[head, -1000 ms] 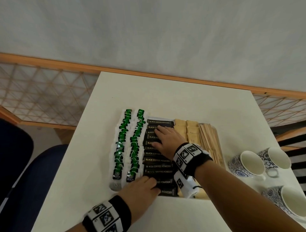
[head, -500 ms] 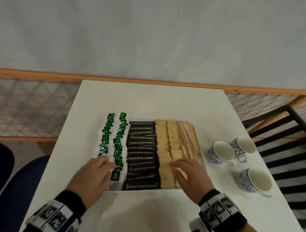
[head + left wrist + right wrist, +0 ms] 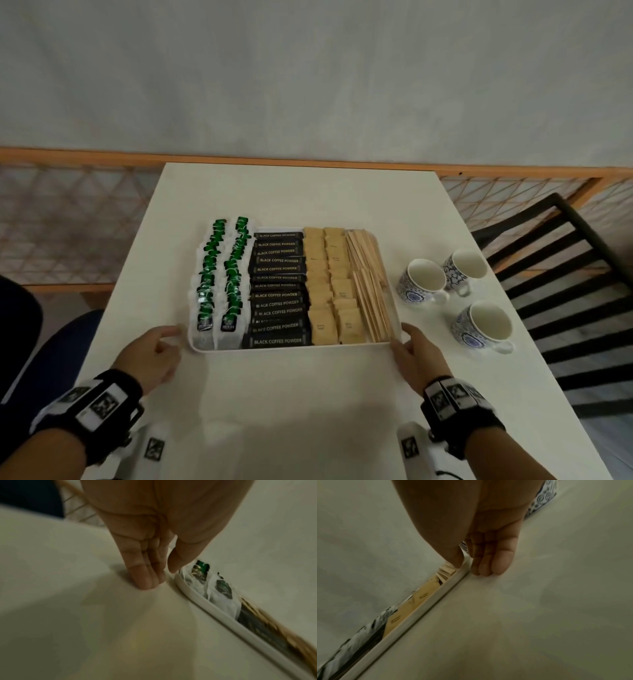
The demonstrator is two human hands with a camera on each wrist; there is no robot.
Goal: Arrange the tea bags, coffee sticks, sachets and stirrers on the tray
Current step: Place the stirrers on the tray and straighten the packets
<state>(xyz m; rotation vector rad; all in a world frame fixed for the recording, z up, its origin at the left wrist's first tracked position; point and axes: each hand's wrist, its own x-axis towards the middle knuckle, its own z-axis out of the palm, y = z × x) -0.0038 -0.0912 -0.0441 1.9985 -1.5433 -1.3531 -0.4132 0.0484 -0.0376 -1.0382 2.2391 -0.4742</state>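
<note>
A white tray (image 3: 291, 347) lies in the middle of the table, filled in columns from left to right: green-labelled tea bags (image 3: 219, 274), black coffee sticks (image 3: 277, 294), tan sachets (image 3: 332, 287) and wooden stirrers (image 3: 368, 281). My left hand (image 3: 168, 337) is at the tray's near left corner. Its straight fingers (image 3: 147, 580) touch the table just outside the rim (image 3: 193, 593), and the thumb hovers over the corner. My right hand (image 3: 404, 337) is at the near right corner, thumb on the rim (image 3: 426, 608) and straight fingers (image 3: 488, 568) on the table outside it. Neither hand holds anything.
Three blue-patterned cups (image 3: 423, 279) (image 3: 464, 270) (image 3: 484, 325) stand right of the tray, close to my right hand. A black slatted chair (image 3: 565, 274) is past the table's right edge and a blue seat (image 3: 68, 342) at the left. A wooden lattice rail runs behind.
Both hands have left the coffee sticks and sachets, drawing back and outward to the tray's two near corners. The head view has shifted, centring the tray.
</note>
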